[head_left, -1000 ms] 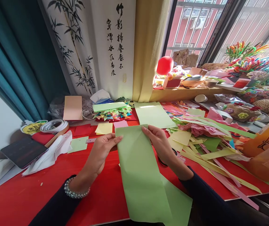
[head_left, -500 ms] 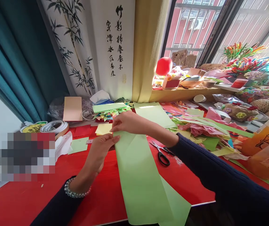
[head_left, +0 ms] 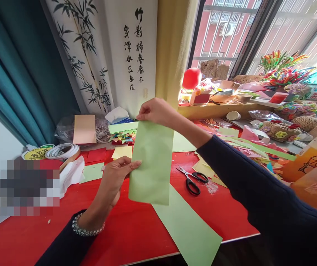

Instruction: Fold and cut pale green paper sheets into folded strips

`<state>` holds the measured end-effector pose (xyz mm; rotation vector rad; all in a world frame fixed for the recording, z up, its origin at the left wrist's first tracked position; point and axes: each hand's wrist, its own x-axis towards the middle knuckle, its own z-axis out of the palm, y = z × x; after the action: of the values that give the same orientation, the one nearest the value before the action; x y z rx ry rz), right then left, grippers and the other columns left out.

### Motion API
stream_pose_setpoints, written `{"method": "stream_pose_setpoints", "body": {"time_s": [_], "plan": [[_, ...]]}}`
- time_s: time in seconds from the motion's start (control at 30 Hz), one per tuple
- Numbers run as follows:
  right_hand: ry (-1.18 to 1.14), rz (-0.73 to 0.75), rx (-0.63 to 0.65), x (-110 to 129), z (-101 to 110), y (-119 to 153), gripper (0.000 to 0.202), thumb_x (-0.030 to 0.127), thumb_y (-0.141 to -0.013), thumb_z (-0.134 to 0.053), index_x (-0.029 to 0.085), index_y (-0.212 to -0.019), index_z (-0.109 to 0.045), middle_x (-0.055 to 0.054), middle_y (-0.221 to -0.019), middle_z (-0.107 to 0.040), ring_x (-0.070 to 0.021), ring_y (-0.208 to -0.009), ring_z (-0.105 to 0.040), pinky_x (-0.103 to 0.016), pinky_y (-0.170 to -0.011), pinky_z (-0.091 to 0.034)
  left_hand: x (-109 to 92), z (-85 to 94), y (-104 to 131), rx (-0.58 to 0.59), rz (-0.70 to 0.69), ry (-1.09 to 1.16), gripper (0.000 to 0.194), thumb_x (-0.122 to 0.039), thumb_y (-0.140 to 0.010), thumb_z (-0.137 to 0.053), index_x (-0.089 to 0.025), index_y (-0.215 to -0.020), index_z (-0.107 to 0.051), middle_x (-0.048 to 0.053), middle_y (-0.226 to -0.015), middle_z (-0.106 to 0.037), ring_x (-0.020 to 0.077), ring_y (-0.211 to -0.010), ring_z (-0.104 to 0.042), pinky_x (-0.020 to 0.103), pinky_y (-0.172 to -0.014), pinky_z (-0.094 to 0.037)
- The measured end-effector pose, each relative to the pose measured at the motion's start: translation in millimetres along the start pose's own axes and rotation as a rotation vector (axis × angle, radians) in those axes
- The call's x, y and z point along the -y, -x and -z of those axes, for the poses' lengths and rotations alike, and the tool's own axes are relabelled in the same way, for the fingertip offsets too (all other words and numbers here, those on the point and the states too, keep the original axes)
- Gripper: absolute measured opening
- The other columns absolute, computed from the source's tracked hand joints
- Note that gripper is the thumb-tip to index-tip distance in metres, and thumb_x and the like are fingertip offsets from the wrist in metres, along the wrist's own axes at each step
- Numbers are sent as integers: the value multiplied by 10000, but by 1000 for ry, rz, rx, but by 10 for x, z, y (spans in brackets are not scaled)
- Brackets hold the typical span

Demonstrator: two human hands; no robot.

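The right hand (head_left: 155, 111) has its grip closed on the top edge of a light green paper sheet (head_left: 151, 162), fingers pinched at the upper left corner, and holds the sheet lifted off the counter (head_left: 136, 229) so that it hangs nearly upright. The left hand (head_left: 118, 173) meets the same sheet at its left edge, about midway down: the thumb lies against the paper and the fingers curl loosely behind it, a light pinch rather than a firm clamp. A beaded bracelet (head_left: 87, 229) sits on the left wrist, and both arms wear dark sleeves.

Below the held sheet, a second green strip (head_left: 188, 225) lies flat on the red counter and runs toward the near edge, its far end hidden behind the lifted paper. That makes two long green pieces in the middle of the view.

Just to the right of the sheet lies one pair of black-handled scissors (head_left: 192, 178), flat on the counter, apart from both hands. To the left, one small pale green square (head_left: 92, 171) and one yellow square (head_left: 122, 152) lie flat, with one roll of white tape (head_left: 61, 150) further left. A heap of coloured paper strips (head_left: 247, 146) covers the right side of the counter; they are too many and too overlapped to count. One red balloon (head_left: 191, 78) stands on the window sill.
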<state>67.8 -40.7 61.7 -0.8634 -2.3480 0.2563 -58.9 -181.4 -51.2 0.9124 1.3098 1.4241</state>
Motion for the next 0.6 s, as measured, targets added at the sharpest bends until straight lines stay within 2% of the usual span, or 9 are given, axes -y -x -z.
{"method": "stream_pose_setpoints", "body": {"time_s": [0.1, 0.27, 0.4, 0.5, 0.53, 0.6], "plan": [[46, -32, -84, -83, 174, -77, 155, 266, -734, -655, 113, -738, -673, -3, -661, -569, -89, -626, -470, -249, -605, -324, 3, -20, 15, 20, 25, -6, 253, -322, -517, -820, -165, -562, -626, -23, -590, -631, 87, -539, -552, 169, -503, -424], [112, -109, -126, -189, 352, -143, 181, 267, -753, -637, 103, -815, -679, -23, -730, -582, -122, -711, -506, -265, -639, -350, -27, -26, 34, 114, 72, -25, 233, -352, -563, -791, -166, -661, -691, 23, -642, -682, 166, -632, -647, 257, -651, -512], [165, -87, -171, -243, 403, -184, 149, 257, -763, -626, 118, -794, -668, -21, -721, -583, -139, -720, -522, -271, -631, -354, -22, 36, 2, 146, 4, -245, 268, -444, -658, -704, -176, -647, -694, 43, -498, -655, 188, -499, -631, 291, -571, -509], [280, -44, -356, -176, 512, -144, 114, 248, -813, -575, 156, -779, -631, -29, -734, -598, -157, -696, -529, -287, -623, -367, 31, 74, -42, 146, -76, -489, 299, -470, -686, -674, -174, -654, -700, 34, -456, -635, 169, -446, -595, 271, -530, -487], [339, -6, -443, -118, 548, -91, 110, 244, -835, -551, 168, -786, -615, -33, -748, -605, -163, -695, -531, -296, -629, -374, 45, 75, -50, 165, -68, -501, 312, -477, -695, -664, -168, -684, -705, 39, -485, -650, 171, -467, -604, 269, -540, -491], [483, 157, -589, 52, 558, 100, 106, 230, -869, -507, 186, -816, -588, -41, -787, -620, -171, -711, -534, -310, -649, -386, 52, 61, -49, 256, 5, -367, 381, -511, -747, -594, -153, -808, -709, 71, -633, -706, 195, -587, -652, 285, -601, -514]]}}
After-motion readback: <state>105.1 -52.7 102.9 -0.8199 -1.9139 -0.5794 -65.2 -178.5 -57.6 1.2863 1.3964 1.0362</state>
